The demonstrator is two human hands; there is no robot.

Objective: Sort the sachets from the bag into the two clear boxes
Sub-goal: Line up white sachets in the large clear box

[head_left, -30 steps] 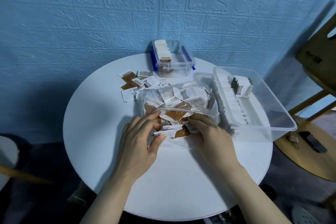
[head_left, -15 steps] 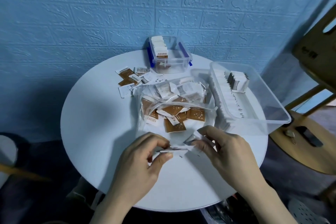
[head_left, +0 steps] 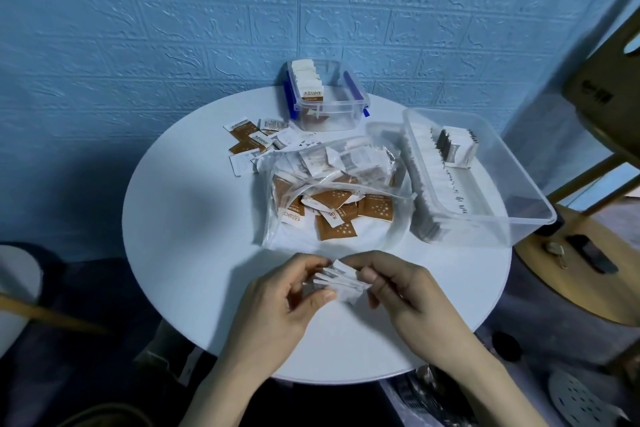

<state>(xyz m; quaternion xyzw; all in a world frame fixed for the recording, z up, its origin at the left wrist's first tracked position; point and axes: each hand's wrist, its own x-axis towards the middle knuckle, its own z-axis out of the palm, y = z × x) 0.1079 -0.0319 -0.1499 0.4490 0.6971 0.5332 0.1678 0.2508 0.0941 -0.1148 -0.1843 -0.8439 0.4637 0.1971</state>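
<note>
A small stack of white sachets [head_left: 341, 280] is pinched between my left hand [head_left: 294, 298] and my right hand [head_left: 398, 291] above the table's front part. Behind them lies the clear plastic bag [head_left: 332, 198] with several brown and white sachets inside. A small clear box with blue clips [head_left: 332, 104] stands at the back with upright sachets along its left side. A large clear box [head_left: 485, 184] sits at the right with a row of white sachets along its left wall.
Loose brown and white sachets [head_left: 256, 142] lie on the round white table [head_left: 194, 253] left of the small box. A wooden chair [head_left: 595, 156] stands right of the table. The blue wall is close behind.
Both hands drew back from the bag's mouth toward me with white sachets, and now hold them together as a small stack near the table's front.
</note>
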